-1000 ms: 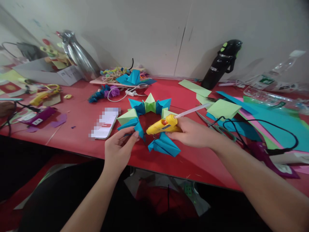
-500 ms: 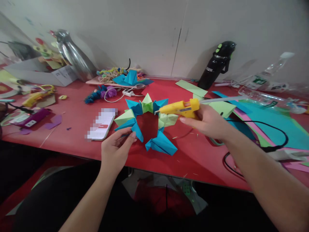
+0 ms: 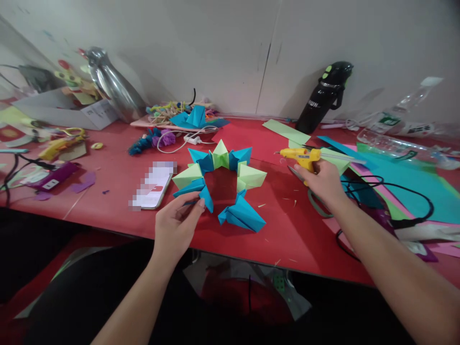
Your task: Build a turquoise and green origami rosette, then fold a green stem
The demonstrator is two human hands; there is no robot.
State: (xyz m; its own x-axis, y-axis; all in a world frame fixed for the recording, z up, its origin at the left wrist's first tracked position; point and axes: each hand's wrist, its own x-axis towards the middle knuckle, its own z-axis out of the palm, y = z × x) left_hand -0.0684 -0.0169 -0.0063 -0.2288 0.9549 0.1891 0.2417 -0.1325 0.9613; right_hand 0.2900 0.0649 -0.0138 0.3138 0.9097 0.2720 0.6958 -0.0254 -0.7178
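The left hand [image 3: 176, 224] pinches the paper ring [image 3: 220, 160] at near left, seemingly steadying it; the right hand [image 3: 326, 183] grips a glue gun [image 3: 301, 154] farther right.

Looks like a craft workspace, in a classroom or workshop, with no telling which. Shows as much through a red-topped table [image 3: 276, 230] strewn with coloured paper sheets [image 3: 402, 167], purple scraps [image 3: 84, 182], a folded-paper ring [image 3: 220, 160], a yellow glue gun [image 3: 301, 155] and heaped thin sticks [image 3: 163, 115].
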